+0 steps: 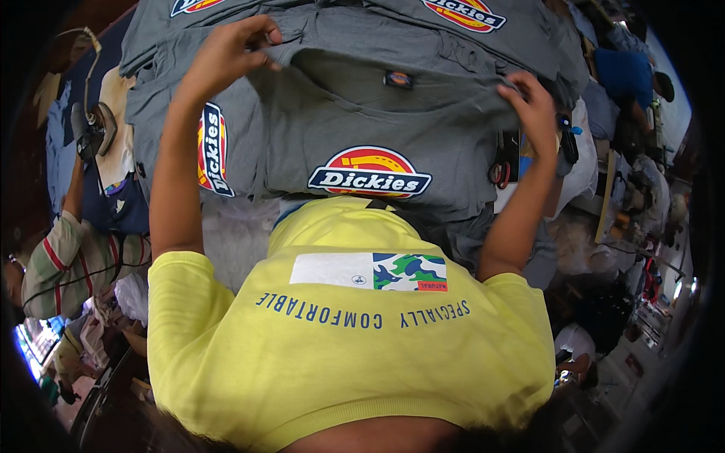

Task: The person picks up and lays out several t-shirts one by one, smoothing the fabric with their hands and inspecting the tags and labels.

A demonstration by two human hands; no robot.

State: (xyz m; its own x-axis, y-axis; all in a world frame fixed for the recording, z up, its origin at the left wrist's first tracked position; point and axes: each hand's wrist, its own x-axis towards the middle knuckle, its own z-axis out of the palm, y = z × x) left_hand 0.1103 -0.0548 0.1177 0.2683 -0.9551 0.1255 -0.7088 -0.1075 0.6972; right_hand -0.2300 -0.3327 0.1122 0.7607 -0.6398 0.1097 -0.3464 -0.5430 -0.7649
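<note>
A grey T-shirt [302, 132] lies spread in front of me, its neckline toward the far side. A red, yellow and dark blue printed badge [370, 172] is on its chest, and a small dark neck label [398, 79] shows inside the collar. At the shirt's left shoulder, my left hand [230, 57] has its fingers curled, with the cloth's edge at the thumb and fingertips. My right hand [533, 109] pinches the right shoulder edge between thumb and fingers. Beneath and beyond lie more grey T-shirts [362, 26] with the same badge.
Scissors with red-rimmed handles [499, 174] lie by my right forearm. An iron [97, 132] stands on a pale board at the left, near a person in a striped shirt [64, 264]. Another person in blue [625, 75] is at the far right. Clear plastic bags [596, 226] lie on the right.
</note>
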